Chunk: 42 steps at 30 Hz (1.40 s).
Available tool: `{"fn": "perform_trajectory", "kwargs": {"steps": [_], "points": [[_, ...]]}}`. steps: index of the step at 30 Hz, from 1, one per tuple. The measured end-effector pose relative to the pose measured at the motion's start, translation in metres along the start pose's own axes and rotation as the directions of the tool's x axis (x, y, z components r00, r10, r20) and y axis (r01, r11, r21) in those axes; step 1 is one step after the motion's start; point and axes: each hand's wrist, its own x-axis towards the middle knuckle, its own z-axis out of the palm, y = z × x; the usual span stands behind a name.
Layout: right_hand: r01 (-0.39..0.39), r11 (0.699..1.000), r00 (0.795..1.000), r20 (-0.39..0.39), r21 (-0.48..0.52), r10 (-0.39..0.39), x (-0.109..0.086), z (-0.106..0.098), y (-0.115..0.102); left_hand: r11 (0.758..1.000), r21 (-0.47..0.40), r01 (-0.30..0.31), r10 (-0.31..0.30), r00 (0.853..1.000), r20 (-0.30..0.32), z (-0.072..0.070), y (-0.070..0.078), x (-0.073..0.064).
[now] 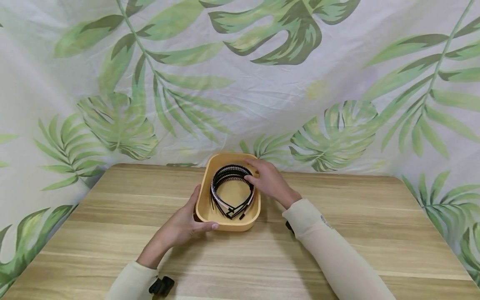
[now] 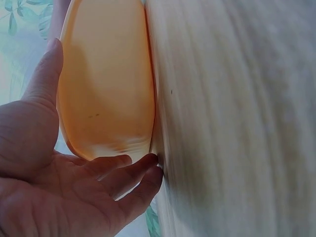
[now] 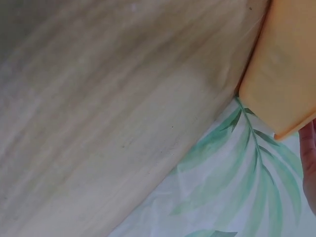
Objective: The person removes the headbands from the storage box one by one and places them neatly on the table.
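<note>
Several dark headbands (image 1: 232,170), one with a pale band, lie together in a yellow-orange box (image 1: 228,227). They form a rough ring, their thin tips crossing near the box's front end. My left hand (image 1: 185,223) holds the front left corner of the box, thumb along the front rim and fingers against the side; the left wrist view shows those fingers bent around the corner. Reaching over the right rim, my right hand (image 1: 271,181) grips the headbands' upper right part, thumb on the inner side of the ring. Only a bit of that hand enters the right wrist view.
The box stands near the back edge of a wood-grain table (image 1: 337,233). Right behind it hangs a white cloth (image 1: 262,104) printed with green leaves. A black wrist device (image 1: 162,286) sits at the left sleeve.
</note>
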Motion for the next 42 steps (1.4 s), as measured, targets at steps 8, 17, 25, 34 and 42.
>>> {"fn": "perform_trajectory", "kwargs": {"steps": [8,17,25,34,42], "points": [[0.03,0.999,0.999,0.022,-0.024,-0.029,0.012,0.004,0.004,1.0,-0.001,-0.001,0.001,1.0,0.004,0.0,0.0,-0.001],[0.006,1.0,0.999,0.041,-0.021,-0.005,0.026,0.011,0.008,1.0,-0.02,-0.024,0.024,1.0,0.01,0.001,-0.001,0.0],[0.022,1.0,0.997,0.068,0.003,-0.023,0.035,0.011,0.009,0.999,-0.025,-0.042,0.043,0.999,0.011,0.0,-0.002,0.0],[0.037,0.999,0.996,0.081,0.012,-0.038,0.04,0.01,0.009,0.998,-0.033,-0.056,0.057,0.998,0.019,0.0,-0.003,0.0],[0.03,0.999,0.997,0.072,0.027,-0.032,0.04,0.011,0.011,0.997,-0.036,-0.063,0.064,0.998,0.023,0.001,-0.005,0.001]]}}
